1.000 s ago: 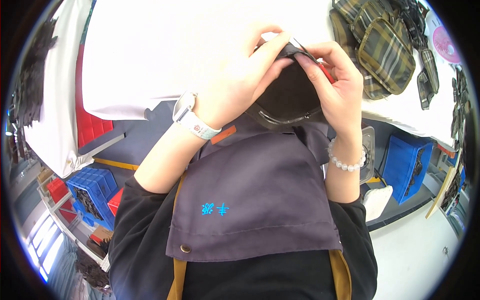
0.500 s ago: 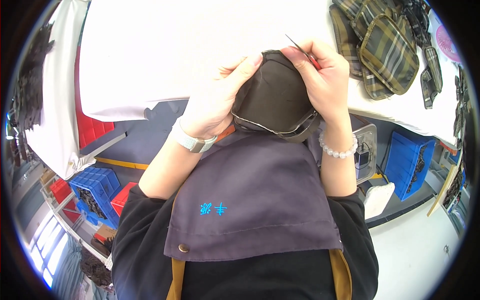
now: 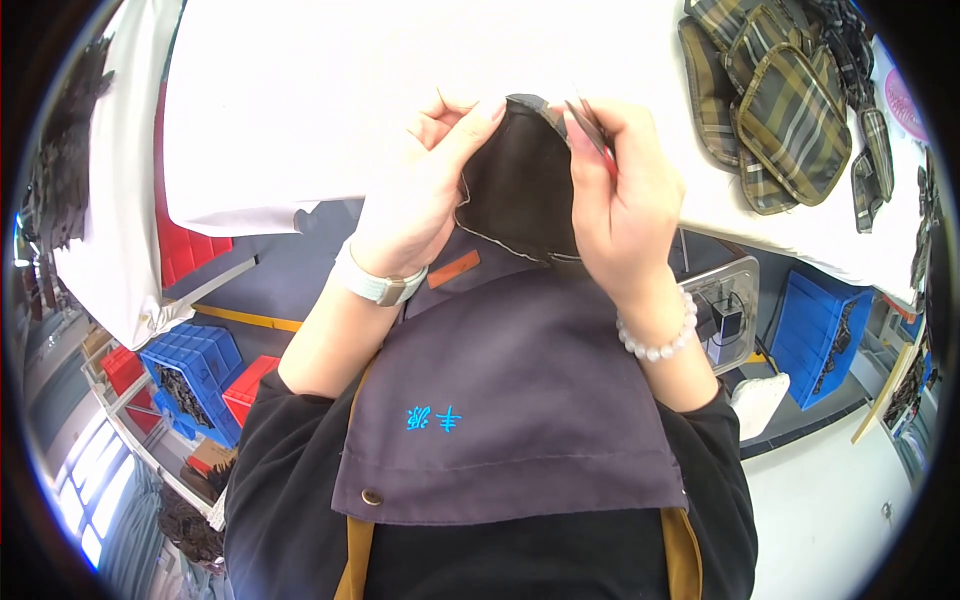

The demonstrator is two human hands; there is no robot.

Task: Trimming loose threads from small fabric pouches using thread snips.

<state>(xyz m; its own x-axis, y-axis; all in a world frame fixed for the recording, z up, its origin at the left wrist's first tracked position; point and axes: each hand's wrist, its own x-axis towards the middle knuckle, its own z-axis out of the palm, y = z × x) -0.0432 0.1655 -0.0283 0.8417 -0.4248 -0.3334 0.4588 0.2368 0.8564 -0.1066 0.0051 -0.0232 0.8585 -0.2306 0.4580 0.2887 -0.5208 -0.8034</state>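
Note:
Between both hands hangs a dark brown fabric piece (image 3: 515,180), pouch-like, with pale frayed seam edges. My left hand (image 3: 425,190) pinches its upper left edge between thumb and fingers. At the upper right edge, my right hand (image 3: 625,190) holds the cloth. That same hand also grips small red-handled thread snips (image 3: 592,130), whose dark pointed blades stick up past the thumb beside the seam. The fingers round the handle hide part of it. Part of the fabric's right side lies behind my right hand.
A white-covered table (image 3: 300,100) extends ahead. On its right lies a heap of plaid padded pieces (image 3: 795,125), near a pink round object (image 3: 903,100). Blue crates (image 3: 822,335) stand at lower right and lower left, with a red bin (image 3: 252,390) on the left.
My right hand has turned inward and shifted left and down, covering more of the fabric's right side. The snips now point more upright, blades close to the top edge.

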